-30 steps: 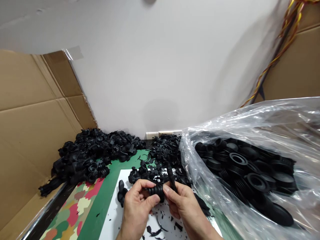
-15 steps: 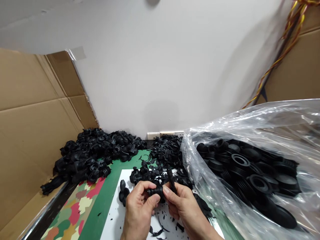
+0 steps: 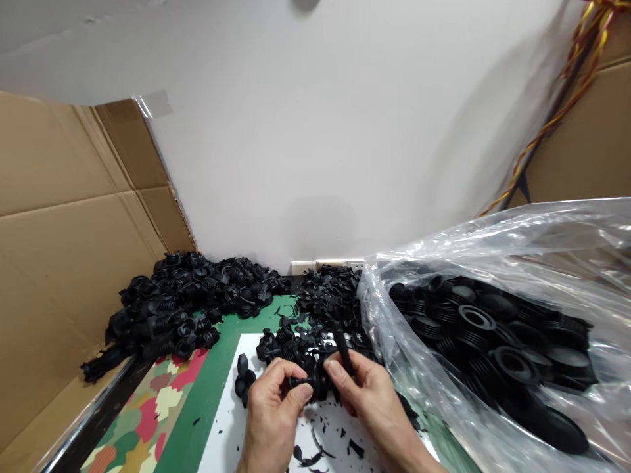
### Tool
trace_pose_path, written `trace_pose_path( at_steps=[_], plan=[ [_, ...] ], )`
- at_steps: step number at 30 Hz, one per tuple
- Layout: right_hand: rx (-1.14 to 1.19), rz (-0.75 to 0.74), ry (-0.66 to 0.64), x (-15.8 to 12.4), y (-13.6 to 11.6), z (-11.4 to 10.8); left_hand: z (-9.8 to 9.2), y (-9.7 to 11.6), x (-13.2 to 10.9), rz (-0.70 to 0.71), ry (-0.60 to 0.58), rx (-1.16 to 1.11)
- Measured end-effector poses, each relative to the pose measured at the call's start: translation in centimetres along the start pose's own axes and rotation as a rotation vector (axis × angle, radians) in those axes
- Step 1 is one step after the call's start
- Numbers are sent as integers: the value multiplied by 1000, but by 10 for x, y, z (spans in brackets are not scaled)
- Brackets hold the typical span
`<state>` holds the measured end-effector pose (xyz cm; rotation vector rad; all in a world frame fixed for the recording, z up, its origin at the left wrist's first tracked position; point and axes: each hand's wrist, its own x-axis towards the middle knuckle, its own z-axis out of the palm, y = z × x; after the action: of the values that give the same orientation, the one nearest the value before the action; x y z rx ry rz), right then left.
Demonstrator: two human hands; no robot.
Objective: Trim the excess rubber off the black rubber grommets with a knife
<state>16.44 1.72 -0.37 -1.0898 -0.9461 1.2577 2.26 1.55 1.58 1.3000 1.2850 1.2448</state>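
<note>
A black part (image 3: 309, 381) is held in a close pinch by the left hand (image 3: 273, 407), over the white sheet (image 3: 221, 433). A stick (image 3: 341, 345) is gripped by the curled right hand (image 3: 362, 391); its contact with the part is hard to tell. Scraps (image 3: 355, 449) are strewn below.

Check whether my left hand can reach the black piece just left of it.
Probably yes: the black piece lies beside your left hand with nothing visible between them, though that hand grips another black part.
</note>
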Motion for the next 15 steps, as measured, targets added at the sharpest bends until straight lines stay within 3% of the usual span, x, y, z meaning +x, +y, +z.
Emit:
trace_pose_path(
  at_steps=[5,9,15],
  plan=[
    [1,-90,99,1,-14,-12,-2,-4,0,44,-23,52],
    [-171,-199,89,-2,-15,-15,-1,-3,0,52,-15,55],
    [-250,-197,71,-3,-8,-14,-2,-2,-1,72,11,65]
  ],
)
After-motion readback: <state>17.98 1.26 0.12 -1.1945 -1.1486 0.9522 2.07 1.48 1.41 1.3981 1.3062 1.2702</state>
